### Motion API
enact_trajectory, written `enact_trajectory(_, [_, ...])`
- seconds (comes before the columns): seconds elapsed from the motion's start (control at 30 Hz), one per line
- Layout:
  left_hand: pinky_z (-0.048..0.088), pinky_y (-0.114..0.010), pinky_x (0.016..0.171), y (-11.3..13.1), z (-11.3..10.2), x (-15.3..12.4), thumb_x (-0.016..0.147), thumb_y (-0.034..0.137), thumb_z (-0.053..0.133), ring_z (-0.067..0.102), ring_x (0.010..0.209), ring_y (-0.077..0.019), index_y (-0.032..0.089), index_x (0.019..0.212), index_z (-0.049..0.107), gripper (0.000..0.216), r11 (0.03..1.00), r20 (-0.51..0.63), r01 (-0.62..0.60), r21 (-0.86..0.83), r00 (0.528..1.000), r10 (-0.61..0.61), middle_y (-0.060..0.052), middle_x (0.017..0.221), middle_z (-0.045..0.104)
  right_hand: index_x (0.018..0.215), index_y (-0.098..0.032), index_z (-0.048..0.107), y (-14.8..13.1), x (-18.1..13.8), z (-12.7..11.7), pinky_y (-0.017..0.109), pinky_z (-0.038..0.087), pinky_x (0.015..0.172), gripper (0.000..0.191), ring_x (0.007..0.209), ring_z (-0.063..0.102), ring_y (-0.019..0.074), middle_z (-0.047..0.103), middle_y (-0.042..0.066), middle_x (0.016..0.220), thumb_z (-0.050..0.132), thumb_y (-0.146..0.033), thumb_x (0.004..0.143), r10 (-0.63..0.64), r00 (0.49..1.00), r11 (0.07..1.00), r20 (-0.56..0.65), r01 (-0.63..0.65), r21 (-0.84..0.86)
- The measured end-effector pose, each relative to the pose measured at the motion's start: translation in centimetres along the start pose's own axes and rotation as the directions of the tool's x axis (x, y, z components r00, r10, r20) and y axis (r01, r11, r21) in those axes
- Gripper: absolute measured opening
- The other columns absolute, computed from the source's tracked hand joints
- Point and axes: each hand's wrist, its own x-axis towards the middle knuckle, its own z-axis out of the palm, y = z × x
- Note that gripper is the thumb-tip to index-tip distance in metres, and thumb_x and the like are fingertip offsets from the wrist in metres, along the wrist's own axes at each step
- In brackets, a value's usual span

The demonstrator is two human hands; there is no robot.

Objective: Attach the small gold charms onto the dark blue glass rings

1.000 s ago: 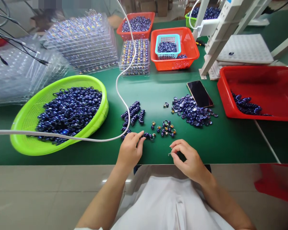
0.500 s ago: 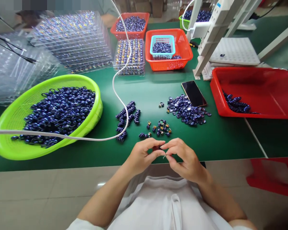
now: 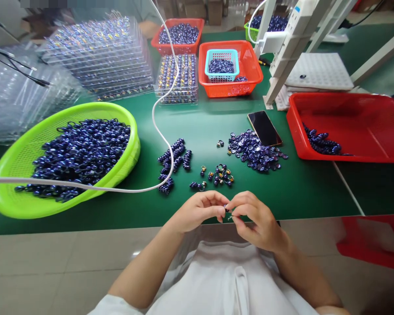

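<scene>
My left hand point(image 3: 197, 212) and my right hand point(image 3: 254, 218) meet at the near edge of the green table point(image 3: 302, 188). Both pinch a tiny piece point(image 3: 227, 211) between their fingertips: a dark blue bead with a small metal ring. Just beyond my hands lie a few loose beads with gold fittings point(image 3: 220, 174), short strings of dark blue beads point(image 3: 172, 164) and a flat pile of blue glass stones point(image 3: 254, 151).
A lime green basket point(image 3: 6, 199) of blue beads stands left, a white cable point(image 3: 85, 187) across it. A phone point(image 3: 264, 127) and a red tray point(image 3: 357, 127) lie right. Clear bead trays point(image 3: 98, 57), red baskets point(image 3: 231, 65) and a white frame point(image 3: 289, 39) stand behind.
My left hand left the beads on the table and came over to my right hand. Both hands now pinch the small piece together, slightly lower than half a second ago.
</scene>
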Motion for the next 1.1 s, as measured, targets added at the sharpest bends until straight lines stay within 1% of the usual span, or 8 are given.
enact_trajectory(0.1, [0.052, -0.023, 0.064, -0.4, -0.1, 0.1, 0.074, 0.025, 0.081, 0.065, 0.064, -0.0111, 0.011, 0.091, 0.069, 0.025, 0.997, 0.050, 0.050, -0.067, 0.998, -0.046, -0.004, 0.075, 0.070, 0.094, -0.026, 0.055, 0.1, 0.0, -0.2, 0.043, 0.054, 0.084, 0.029, 0.097, 0.062, 0.0223, 0.070, 0.004, 0.100, 0.057, -0.002, 0.079, -0.009, 0.999, 0.999, 0.032, 0.008, 0.045])
enact_trajectory(0.2, [0.050, -0.021, 0.062, -0.5, 0.1, 0.0, 0.072, 0.024, 0.083, 0.063, 0.062, -0.0098, 0.011, 0.090, 0.071, 0.025, 0.996, 0.034, 0.059, -0.064, 0.998, -0.057, -0.003, 0.074, 0.070, 0.092, -0.026, 0.056, 0.0, -0.1, -0.3, 0.043, 0.054, 0.084, 0.027, 0.095, 0.063, 0.0220, 0.070, 0.004, 0.100, 0.056, -0.003, 0.079, 0.022, 0.999, 0.995, 0.032, -0.025, 0.098])
enact_trajectory(0.33, [0.053, -0.023, 0.065, -0.5, 0.7, 0.0, 0.069, 0.024, 0.085, 0.063, 0.066, -0.0104, 0.013, 0.095, 0.075, 0.029, 0.998, -0.035, 0.001, -0.056, 0.999, -0.003, -0.003, 0.079, 0.072, 0.087, -0.025, 0.056, -0.2, -0.5, 0.0, 0.039, 0.052, 0.083, 0.020, 0.096, 0.063, 0.0211, 0.068, 0.005, 0.101, 0.056, -0.006, 0.082, 0.168, 0.983, 0.974, -0.068, -0.155, 0.168])
enact_trajectory(0.43, [0.056, -0.027, 0.071, -0.9, 1.5, 0.1, 0.067, 0.025, 0.086, 0.066, 0.073, -0.0138, 0.015, 0.093, 0.077, 0.029, 0.995, -0.156, -0.095, -0.007, 0.983, 0.093, -0.004, 0.082, 0.074, 0.084, -0.024, 0.056, -0.4, -0.7, 0.7, 0.036, 0.050, 0.081, 0.011, 0.091, 0.061, 0.0197, 0.065, 0.005, 0.096, 0.054, -0.014, 0.089, 0.383, 0.898, 0.913, -0.214, -0.334, 0.232])
enact_trajectory(0.5, [0.058, -0.030, 0.074, -1.3, 2.0, 0.3, 0.066, 0.028, 0.086, 0.068, 0.074, -0.0156, 0.016, 0.090, 0.078, 0.028, 0.986, -0.232, -0.160, 0.038, 0.959, 0.164, -0.005, 0.081, 0.075, 0.082, -0.023, 0.055, -0.4, -0.7, 1.2, 0.032, 0.048, 0.077, 0.010, 0.084, 0.059, 0.0180, 0.060, 0.003, 0.087, 0.053, -0.020, 0.092, 0.477, 0.844, 0.869, -0.247, -0.410, 0.276])
enact_trajectory(0.63, [0.059, -0.031, 0.073, -2.0, 2.6, 0.7, 0.068, 0.030, 0.086, 0.069, 0.073, -0.0177, 0.017, 0.088, 0.079, 0.025, 0.943, -0.300, -0.291, 0.159, 0.896, 0.327, -0.005, 0.080, 0.076, 0.080, -0.022, 0.054, -0.4, -0.3, 1.9, 0.027, 0.045, 0.069, 0.014, 0.073, 0.053, 0.0151, 0.055, 0.000, 0.078, 0.053, -0.026, 0.094, 0.539, 0.824, 0.824, -0.175, -0.473, 0.311])
enact_trajectory(0.8, [0.054, -0.026, 0.065, -2.0, 2.2, 0.7, 0.075, 0.021, 0.080, 0.066, 0.069, -0.0153, 0.019, 0.090, 0.079, 0.015, 0.776, -0.204, -0.410, 0.480, 0.808, 0.553, -0.004, 0.076, 0.074, 0.079, -0.021, 0.055, -0.2, 0.0, 2.0, 0.025, 0.044, 0.063, 0.016, 0.070, 0.052, 0.0139, 0.055, 0.000, 0.078, 0.052, -0.028, 0.093, 0.578, 0.810, 0.786, -0.105, -0.517, 0.339])
enact_trajectory(1.1, [0.056, -0.026, 0.067, -2.4, 1.7, 0.6, 0.077, 0.022, 0.079, 0.070, 0.070, -0.0169, 0.019, 0.092, 0.077, 0.016, 0.700, -0.185, -0.372, 0.610, 0.792, 0.582, -0.004, 0.077, 0.076, 0.076, -0.021, 0.051, -0.1, 0.3, 1.7, 0.026, 0.045, 0.063, 0.016, 0.069, 0.053, 0.0146, 0.056, 0.000, 0.075, 0.055, -0.027, 0.090, 0.601, 0.797, 0.774, -0.057, -0.562, 0.292])
